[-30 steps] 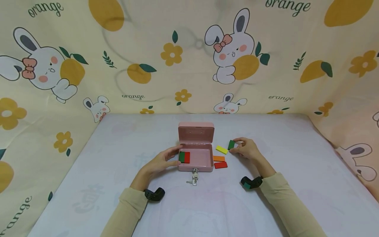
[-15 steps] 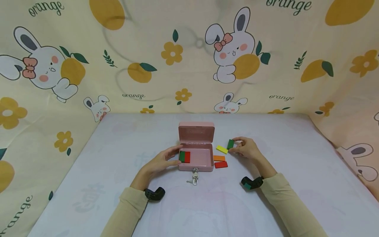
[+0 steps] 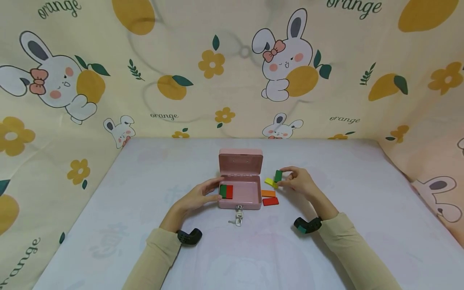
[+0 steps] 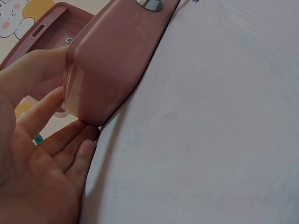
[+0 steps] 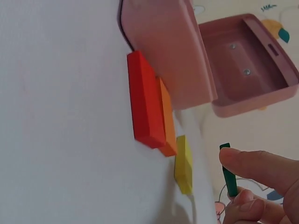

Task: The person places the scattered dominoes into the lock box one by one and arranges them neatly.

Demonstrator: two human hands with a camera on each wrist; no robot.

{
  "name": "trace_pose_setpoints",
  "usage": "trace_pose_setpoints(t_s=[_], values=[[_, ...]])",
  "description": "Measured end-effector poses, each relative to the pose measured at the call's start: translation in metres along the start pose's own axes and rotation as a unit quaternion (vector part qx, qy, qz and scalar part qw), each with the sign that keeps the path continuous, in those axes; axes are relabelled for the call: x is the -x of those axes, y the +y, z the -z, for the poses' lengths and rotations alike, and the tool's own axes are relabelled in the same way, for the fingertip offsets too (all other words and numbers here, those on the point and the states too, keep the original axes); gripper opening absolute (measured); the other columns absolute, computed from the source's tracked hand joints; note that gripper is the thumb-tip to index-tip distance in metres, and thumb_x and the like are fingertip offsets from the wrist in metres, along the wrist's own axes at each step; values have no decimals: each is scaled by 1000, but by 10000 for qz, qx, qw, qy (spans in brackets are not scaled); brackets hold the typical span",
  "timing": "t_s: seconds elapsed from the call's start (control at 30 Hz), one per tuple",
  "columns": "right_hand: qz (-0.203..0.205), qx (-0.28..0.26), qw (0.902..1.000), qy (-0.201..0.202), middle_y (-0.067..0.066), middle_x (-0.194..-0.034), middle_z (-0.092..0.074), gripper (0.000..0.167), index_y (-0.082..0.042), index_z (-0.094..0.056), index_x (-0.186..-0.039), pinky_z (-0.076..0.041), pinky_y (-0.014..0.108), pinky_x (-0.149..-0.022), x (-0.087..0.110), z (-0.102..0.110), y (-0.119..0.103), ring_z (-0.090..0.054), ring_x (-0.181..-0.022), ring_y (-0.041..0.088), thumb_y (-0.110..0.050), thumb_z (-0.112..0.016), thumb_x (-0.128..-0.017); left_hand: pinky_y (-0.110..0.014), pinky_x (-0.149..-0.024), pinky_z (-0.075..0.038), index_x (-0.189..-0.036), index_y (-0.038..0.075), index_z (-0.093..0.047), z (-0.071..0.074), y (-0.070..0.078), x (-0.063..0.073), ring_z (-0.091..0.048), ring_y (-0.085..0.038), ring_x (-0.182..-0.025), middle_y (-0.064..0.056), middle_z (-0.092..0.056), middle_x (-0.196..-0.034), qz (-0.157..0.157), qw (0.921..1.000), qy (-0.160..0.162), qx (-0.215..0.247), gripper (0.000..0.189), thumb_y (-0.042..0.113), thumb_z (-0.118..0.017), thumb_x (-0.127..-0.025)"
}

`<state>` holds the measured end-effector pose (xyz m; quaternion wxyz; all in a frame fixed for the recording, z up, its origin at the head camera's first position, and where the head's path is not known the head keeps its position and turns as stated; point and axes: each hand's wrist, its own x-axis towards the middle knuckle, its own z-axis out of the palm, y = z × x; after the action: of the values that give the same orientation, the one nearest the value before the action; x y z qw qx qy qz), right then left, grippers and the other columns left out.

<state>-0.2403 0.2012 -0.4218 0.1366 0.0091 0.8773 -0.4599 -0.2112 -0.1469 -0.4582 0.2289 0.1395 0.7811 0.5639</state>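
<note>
Green block [image 3: 278, 176]: right of head-frame centre | Right hand [image 3: 299, 180]: grip pinching block | Left hand [image 3: 197, 196]: fingers spread along pink box [image 3: 248, 194] | Step, apparently: transfer to box | Next likely requires leftward travel clear of yellow block [image 5: 183, 164]

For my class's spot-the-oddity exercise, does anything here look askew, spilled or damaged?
Nothing looks spilled or damaged. Mildly askew: the yellow block lies slanted on the table, while the orange block lies nearly square to the box.
</note>
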Motion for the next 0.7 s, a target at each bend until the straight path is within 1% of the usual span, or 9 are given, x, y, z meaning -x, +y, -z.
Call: trace_pose_setpoints(t_s=[0.17, 0.4, 0.57, 0.7], values=[[213, -54, 9997, -58, -5, -66, -46, 57, 1, -52, -132, -34, 20, -50, 5, -4, -6, -40, -55, 8, -14, -75, -82, -54, -122, -22, -149, 22, -36, -1, -1, 0, -25, -32, -150, -3, -28, -161, 69, 10000, 40, 23, 63, 19, -65, -92], [553, -168, 9982, -157, -6, -64, -47, 55, 4, -54, -129, -32, 20, -48, 9, -10, -13, -39, -53, 6, -11, -76, -81, -54, -123, -22, -149, 20, -36, 0, 1, 1, -25, -33, -150, -4, -28, -161, -10, 10000, -1, -57, 63, 20, -63, -93], [546, -179, 9981, -221, -5, -64, -47, 54, 3, -55, -128, -32, 20, -49, 12, -15, -17, -40, -56, 9, -11, -76, -81, -54, -122, -23, -150, 21, -35, 0, 2, 2, -26, -33, -149, -4, -28, -161, -24, 10000, -68, -23, 64, 21, -64, -93], [565, -195, 9979, -258, -4, -65, -47, 53, 3, -56, -127, -33, 20, -49, 13, -20, -21, -41, -58, 10, -11, -76, -80, -54, -122, -22, -150, 19, -33, 1, 2, 2, -25, -34, -149, -6, -27, -161, -58, 9999, -91, -17, 64, 18, -62, -94]])
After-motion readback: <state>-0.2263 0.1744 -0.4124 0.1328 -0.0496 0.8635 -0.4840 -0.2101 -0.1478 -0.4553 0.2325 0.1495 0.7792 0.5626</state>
